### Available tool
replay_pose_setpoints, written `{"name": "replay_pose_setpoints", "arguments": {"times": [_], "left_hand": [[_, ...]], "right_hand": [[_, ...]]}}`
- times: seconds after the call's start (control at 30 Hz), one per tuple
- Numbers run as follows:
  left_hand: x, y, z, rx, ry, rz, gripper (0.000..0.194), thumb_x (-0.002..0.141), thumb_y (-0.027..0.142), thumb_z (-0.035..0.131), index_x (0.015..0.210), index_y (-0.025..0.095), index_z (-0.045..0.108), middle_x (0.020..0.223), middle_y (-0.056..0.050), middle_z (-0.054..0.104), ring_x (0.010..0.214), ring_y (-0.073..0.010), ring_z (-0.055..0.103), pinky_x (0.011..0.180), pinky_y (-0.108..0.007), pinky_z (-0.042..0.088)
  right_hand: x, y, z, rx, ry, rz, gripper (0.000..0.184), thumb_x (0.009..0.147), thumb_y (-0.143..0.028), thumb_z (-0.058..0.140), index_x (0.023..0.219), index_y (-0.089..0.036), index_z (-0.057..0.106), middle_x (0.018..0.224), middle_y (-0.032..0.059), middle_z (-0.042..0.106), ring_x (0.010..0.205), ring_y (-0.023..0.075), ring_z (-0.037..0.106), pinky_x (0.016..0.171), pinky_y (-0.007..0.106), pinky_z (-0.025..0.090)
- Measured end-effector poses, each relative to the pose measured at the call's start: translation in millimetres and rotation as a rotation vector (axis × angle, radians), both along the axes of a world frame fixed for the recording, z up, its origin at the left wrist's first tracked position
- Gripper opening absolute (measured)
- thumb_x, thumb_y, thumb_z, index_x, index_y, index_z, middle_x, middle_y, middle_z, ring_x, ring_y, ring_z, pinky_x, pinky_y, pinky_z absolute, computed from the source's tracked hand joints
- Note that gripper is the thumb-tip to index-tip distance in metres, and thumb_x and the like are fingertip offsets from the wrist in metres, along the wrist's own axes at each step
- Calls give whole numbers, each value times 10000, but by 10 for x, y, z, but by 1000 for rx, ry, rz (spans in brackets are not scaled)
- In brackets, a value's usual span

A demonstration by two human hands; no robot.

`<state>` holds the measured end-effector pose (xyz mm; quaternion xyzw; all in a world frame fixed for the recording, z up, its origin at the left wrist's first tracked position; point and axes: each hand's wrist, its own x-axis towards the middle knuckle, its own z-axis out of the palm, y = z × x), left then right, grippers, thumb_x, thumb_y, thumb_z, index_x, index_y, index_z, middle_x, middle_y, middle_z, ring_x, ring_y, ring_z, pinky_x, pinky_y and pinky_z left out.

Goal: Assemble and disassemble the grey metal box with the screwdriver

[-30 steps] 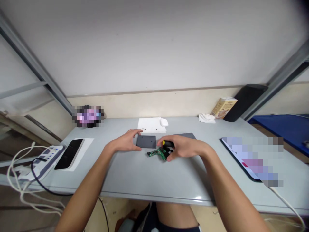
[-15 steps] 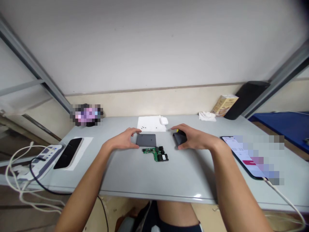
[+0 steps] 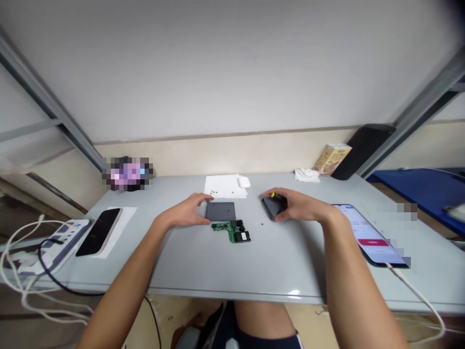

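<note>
- Head view: on a glossy pale grey table (image 3: pixel 196 266), a bare left hand (image 3: pixel 186 210) was half open, thumb and fingers at the left end of a flat, dark grey rectangular plate (image 3: pixel 221 212); whether it gripped could not be told.
- A bare right hand (image 3: pixel 300 205) was curled round a dark grey, hollow-looking shell (image 3: pixel 269 207), thumb on the near edge; a yellow-tipped tool (image 3: pixel 273 195) showed within its fingers.
- A green circuit board with black parts (image 3: pixel 231 228) lay just nearer than the plate, between the hands.
- Beyond, white paper (image 3: pixel 221 183) bore tiny dark specks (image 3: pixel 214 192) and a rounded white case (image 3: pixel 244 182).
</note>
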<state>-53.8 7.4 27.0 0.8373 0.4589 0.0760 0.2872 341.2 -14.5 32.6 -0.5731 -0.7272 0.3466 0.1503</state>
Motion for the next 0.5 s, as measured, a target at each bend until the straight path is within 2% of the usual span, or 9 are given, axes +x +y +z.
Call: {"name": "replay_pose_setpoints", "arguments": {"times": [0.07, 0.13, 0.17, 0.23, 0.3, 0.37, 0.43, 0.5], "left_hand": [[13, -6, -1, 4, -14, -5, 797, 765, 506, 823, 1473, 260, 552, 1348, -117, 581, 1124, -278, 612, 993, -402, 520], [19, -10, 4, -3, -26, -9, 814, 765, 501, 828, 1489, 269, 536, 1365, -117, 573, 1130, -277, 603, 995, -405, 518], [20, -12, 10, -8, -28, -14, 823, 768, 496, 828, 1500, 274, 524, 1377, -115, 567, 1140, -277, 595, 1001, -407, 516], [19, -16, 23, -13, -32, -25, 835, 775, 493, 829, 1517, 284, 507, 1392, -112, 556, 1160, -280, 579, 1006, -411, 511], [19, -20, 35, -11, -36, -31, 842, 775, 511, 832, 1520, 292, 507, 1386, -113, 552, 1166, -286, 572, 999, -415, 510], [19, -21, 37, -10, -43, -31, 854, 764, 537, 841, 1518, 302, 515, 1364, -111, 556, 1158, -290, 575, 986, -416, 511], [22, -19, 32, -8, -53, -30, 871, 750, 552, 851, 1517, 307, 520, 1343, -109, 563, 1148, -291, 579, 985, -419, 508], [27, -15, 24, -7, -63, -32, 875, 743, 551, 856, 1515, 306, 525, 1336, -109, 568, 1142, -290, 578, 991, -422, 504]], "right_hand": [[-45, -2, -18, 69, 31, 10, 645, 630, -258, 843, 1260, -281, 706, 1266, 84, 691, 1060, 288, 680, 937, 417, 550], [-99, -35, 34, 164, 108, -1, 481, 730, -361, 821, 1193, -275, 721, 1224, 88, 683, 1009, 266, 667, 891, 400, 555], [-132, -60, 81, 205, 170, -7, 386, 807, -424, 774, 1156, -270, 717, 1159, 82, 688, 945, 241, 654, 828, 374, 556], [-212, -109, 187, 202, 319, -48, 313, 919, -521, 673, 1101, -267, 663, 925, 33, 650, 722, 171, 567, 626, 299, 502], [-313, -137, 265, 193, 558, -72, 318, 964, -576, 622, 1018, -267, 567, 827, -14, 573, 615, 126, 475, 534, 257, 412], [-425, -131, 277, 179, 748, -33, 344, 968, -586, 634, 971, -265, 509, 797, -40, 520, 593, 106, 459, 549, 255, 403], [-531, -98, 224, 129, 845, 1, 364, 960, -592, 653, 962, -266, 492, 788, -52, 483, 586, 103, 458, 557, 264, 421], [-616, -52, 136, 93, 849, 28, 369, 963, -599, 649, 963, -262, 498, 794, -49, 487, 588, 104, 470, 561, 271, 430]]}}
